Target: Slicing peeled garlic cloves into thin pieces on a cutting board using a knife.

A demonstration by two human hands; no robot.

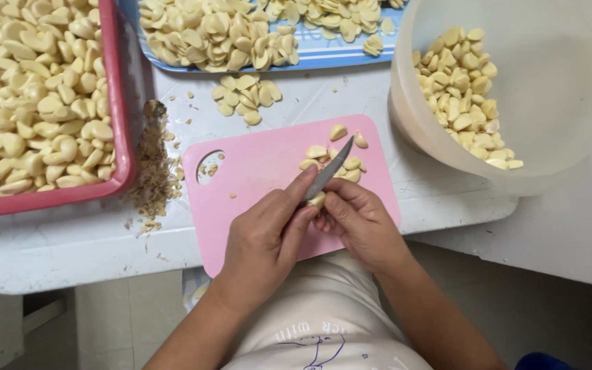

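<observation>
My left hand [265,236] grips a small knife [329,170], its blade pointing up and to the right over a pink cutting board [248,171]. My right hand [359,223] pinches a peeled garlic clove [317,200] against the blade. A small heap of cut garlic cloves [337,159] lies on the board just beyond the knife tip. Both hands rest over the board's near edge.
A red tray [121,130] full of peeled cloves stands at the left, a blue tray [323,58] of cloves at the back, a translucent bowl [419,130] with cloves at the right. Garlic trimmings [153,175] lie beside the board. Loose cloves [247,96] sit behind the board on the white table [70,240].
</observation>
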